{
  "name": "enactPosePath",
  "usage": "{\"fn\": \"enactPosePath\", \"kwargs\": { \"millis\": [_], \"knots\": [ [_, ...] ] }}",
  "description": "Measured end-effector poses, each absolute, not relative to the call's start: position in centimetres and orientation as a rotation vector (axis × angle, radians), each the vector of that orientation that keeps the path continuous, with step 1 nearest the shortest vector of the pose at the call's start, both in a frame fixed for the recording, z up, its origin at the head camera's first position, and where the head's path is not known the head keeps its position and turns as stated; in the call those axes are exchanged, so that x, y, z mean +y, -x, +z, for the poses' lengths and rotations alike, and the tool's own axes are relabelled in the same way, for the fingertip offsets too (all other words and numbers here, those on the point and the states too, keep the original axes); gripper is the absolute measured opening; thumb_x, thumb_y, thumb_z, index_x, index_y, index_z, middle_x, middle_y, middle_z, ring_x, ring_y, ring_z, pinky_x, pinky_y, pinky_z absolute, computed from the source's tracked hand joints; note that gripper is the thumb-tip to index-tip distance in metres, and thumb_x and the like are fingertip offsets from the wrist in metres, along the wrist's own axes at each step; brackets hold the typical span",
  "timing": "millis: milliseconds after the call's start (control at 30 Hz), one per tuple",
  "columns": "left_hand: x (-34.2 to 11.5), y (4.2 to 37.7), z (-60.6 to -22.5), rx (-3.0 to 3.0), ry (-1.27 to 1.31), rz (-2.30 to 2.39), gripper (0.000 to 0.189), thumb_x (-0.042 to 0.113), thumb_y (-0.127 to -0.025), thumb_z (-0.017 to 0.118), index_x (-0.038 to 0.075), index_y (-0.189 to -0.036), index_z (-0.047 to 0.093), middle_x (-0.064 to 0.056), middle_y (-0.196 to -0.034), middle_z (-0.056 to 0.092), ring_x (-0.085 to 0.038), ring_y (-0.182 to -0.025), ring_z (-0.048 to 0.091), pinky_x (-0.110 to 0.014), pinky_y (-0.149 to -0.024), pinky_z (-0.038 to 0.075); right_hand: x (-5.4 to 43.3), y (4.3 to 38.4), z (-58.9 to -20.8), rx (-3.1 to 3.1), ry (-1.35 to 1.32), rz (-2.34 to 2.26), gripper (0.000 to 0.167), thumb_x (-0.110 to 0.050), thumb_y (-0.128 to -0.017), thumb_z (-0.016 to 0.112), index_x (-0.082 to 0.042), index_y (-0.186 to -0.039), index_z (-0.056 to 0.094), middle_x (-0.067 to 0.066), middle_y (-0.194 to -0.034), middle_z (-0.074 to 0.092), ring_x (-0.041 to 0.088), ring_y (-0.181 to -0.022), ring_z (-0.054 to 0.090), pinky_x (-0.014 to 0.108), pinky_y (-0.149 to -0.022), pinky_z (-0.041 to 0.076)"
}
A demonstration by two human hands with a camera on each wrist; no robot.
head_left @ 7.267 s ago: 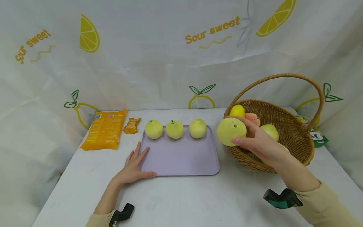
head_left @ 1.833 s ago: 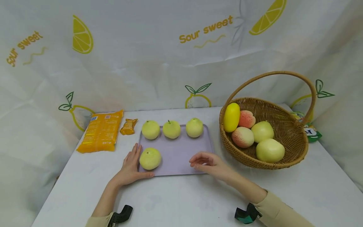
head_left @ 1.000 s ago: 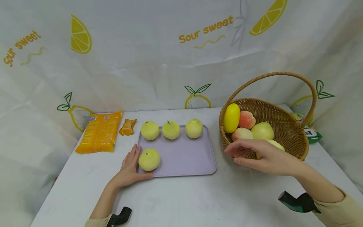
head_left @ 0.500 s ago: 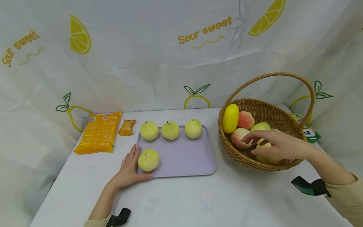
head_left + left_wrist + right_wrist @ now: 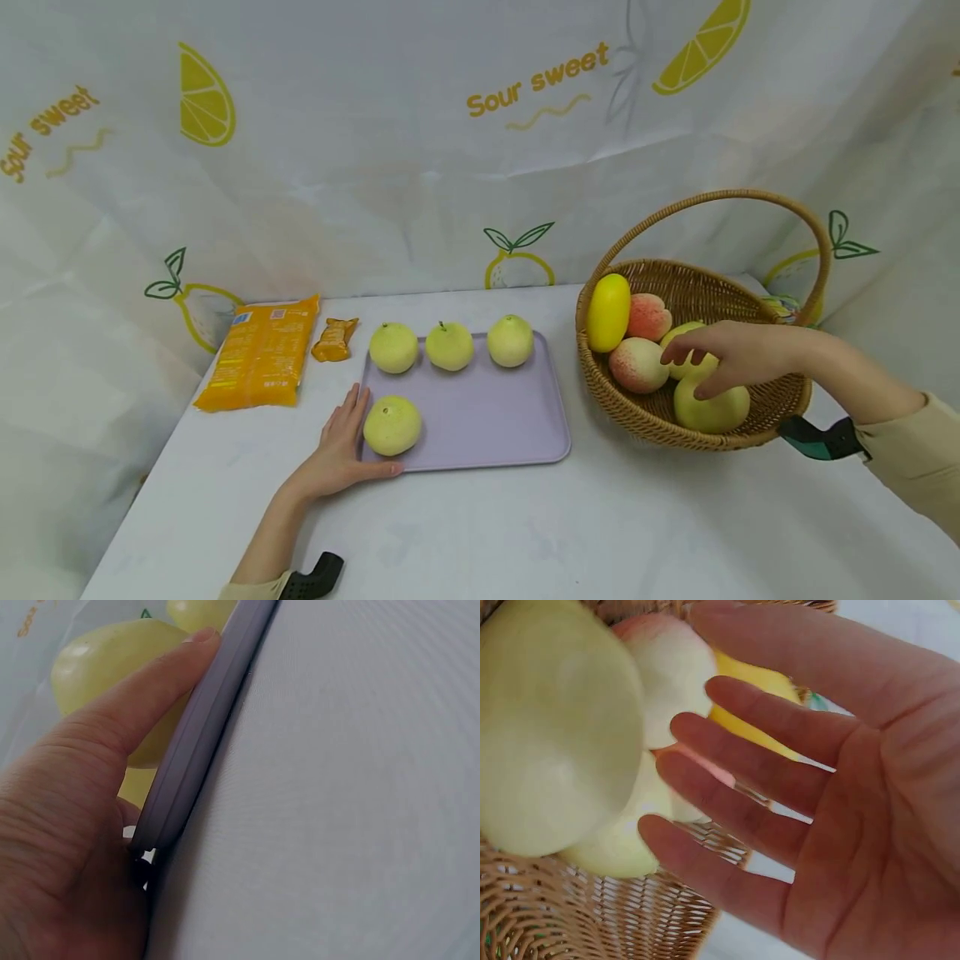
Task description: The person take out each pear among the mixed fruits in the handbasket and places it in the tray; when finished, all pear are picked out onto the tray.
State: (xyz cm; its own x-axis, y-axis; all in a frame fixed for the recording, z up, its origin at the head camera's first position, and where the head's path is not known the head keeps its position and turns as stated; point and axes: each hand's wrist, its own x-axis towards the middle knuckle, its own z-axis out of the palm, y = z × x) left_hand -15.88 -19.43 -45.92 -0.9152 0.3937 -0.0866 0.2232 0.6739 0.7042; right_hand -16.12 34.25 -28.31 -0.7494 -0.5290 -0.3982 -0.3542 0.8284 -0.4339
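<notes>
My left hand rests at the lilac tray's left front corner, fingers along the left side and thumb on the front edge. Three round yellow-green fruits line the tray's back: left fruit, middle fruit, right fruit. Another such fruit sits at the front left, near the left thumb. Over the wicker basket hovers my right hand, fingers spread and holding nothing. Below it lies a large yellow-green fruit, seen large beside the fingertips in the right wrist view; a similar fruit is partly hidden behind the hand.
The basket also holds a pinkish peach, a redder peach and a yellow oval fruit, under a tall arched handle. An orange packet and a small wrapped snack lie left of the tray.
The right hand earlier held a yellow-green fruit by the basket; that fruit then sat on the tray's front left. The emptied hand has moved right, over the basket. The left hand stayed at the tray.
</notes>
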Motion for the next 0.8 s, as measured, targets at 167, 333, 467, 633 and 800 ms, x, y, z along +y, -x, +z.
{"fn": "enactPosePath", "kwargs": {
  "millis": [167, 333, 467, 633, 800],
  "knots": [
    [-19.6, 15.8, -45.8, 2.636, -0.481, 1.094, 0.128, 0.048, -0.071, 0.084, 0.007, -0.157, -0.002, -0.015, -0.162, -0.012, -0.047, -0.143, -0.012, -0.066, -0.11, -0.006, 34.6, 16.9, -28.6, 2.411, 0.554, -0.353, 0.052, -0.021, -0.08, 0.077, -0.006, -0.126, 0.059, 0.006, -0.123, 0.059, 0.031, -0.11, 0.052, 0.046, -0.086, 0.048],
    [-19.7, 15.8, -45.7, 2.629, -0.481, 1.099, 0.128, 0.049, -0.07, 0.084, 0.007, -0.157, -0.001, -0.015, -0.162, -0.012, -0.048, -0.143, -0.012, -0.066, -0.11, -0.006, 35.0, 17.2, -29.0, 2.369, 0.525, -0.306, 0.056, -0.017, -0.075, 0.079, -0.006, -0.127, 0.059, 0.009, -0.124, 0.057, 0.033, -0.114, 0.05, 0.048, -0.09, 0.045],
    [-19.8, 15.8, -45.6, 2.627, -0.476, 1.1, 0.128, 0.049, -0.07, 0.084, 0.008, -0.157, -0.001, -0.015, -0.162, -0.012, -0.048, -0.143, -0.012, -0.066, -0.109, -0.007, 35.0, 17.4, -29.3, 2.35, 0.537, -0.283, 0.061, -0.016, -0.073, 0.08, -0.006, -0.129, 0.058, 0.012, -0.128, 0.055, 0.033, -0.113, 0.047, 0.049, -0.09, 0.043],
    [-19.7, 15.8, -45.6, 2.617, -0.481, 1.113, 0.127, 0.049, -0.071, 0.083, 0.007, -0.157, -0.001, -0.015, -0.162, -0.012, -0.047, -0.143, -0.013, -0.066, -0.11, -0.007, 34.8, 17.6, -29.5, 2.327, 0.539, -0.229, 0.065, -0.015, -0.07, 0.083, -0.006, -0.129, 0.057, 0.011, -0.128, 0.053, 0.031, -0.109, 0.045, 0.047, -0.09, 0.041],
    [-19.7, 15.8, -45.7, 2.62, -0.486, 1.116, 0.127, 0.048, -0.071, 0.083, 0.006, -0.157, -0.001, -0.015, -0.162, -0.012, -0.047, -0.143, -0.012, -0.065, -0.11, -0.007, 34.5, 17.6, -29.5, 2.307, 0.544, -0.182, 0.07, -0.015, -0.067, 0.085, -0.009, -0.13, 0.056, 0.009, -0.126, 0.052, 0.032, -0.107, 0.045, 0.048, -0.088, 0.042]
  ]
}}
